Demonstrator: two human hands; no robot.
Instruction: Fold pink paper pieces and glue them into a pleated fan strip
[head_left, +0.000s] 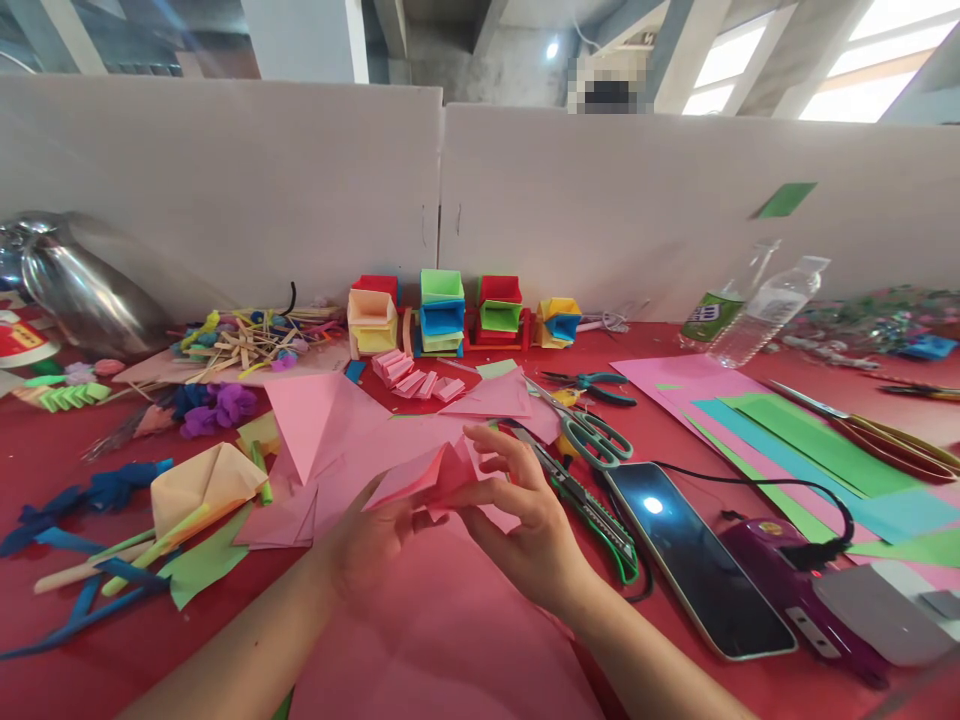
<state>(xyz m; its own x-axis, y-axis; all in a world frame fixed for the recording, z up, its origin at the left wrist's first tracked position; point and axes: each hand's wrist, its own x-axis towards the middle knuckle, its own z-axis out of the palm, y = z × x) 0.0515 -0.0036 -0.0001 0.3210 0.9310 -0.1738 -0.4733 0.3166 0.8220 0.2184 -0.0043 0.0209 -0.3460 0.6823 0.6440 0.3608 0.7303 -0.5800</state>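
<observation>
Both my hands hold a small folded pink paper piece (424, 478) just above the red table (675, 420). My left hand (367, 540) pinches its left lower edge from beneath, fingers closed on it. My right hand (517, 510) grips the right side, thumb and fingers curled round the fold. A large pink sheet (442, 640) lies under my forearms. More folded pink paper (322, 420) lies just behind my hands.
Green-handled scissors (592, 435), a utility knife (577, 495), a phone (697, 555) and a purple power bank (795, 590) lie to the right. Coloured paper sheets (810, 450) and two bottles (757, 305) sit far right. Folded paper boxes (442, 310), sticks (240, 345) and paper flowers (202, 485) fill the back and left.
</observation>
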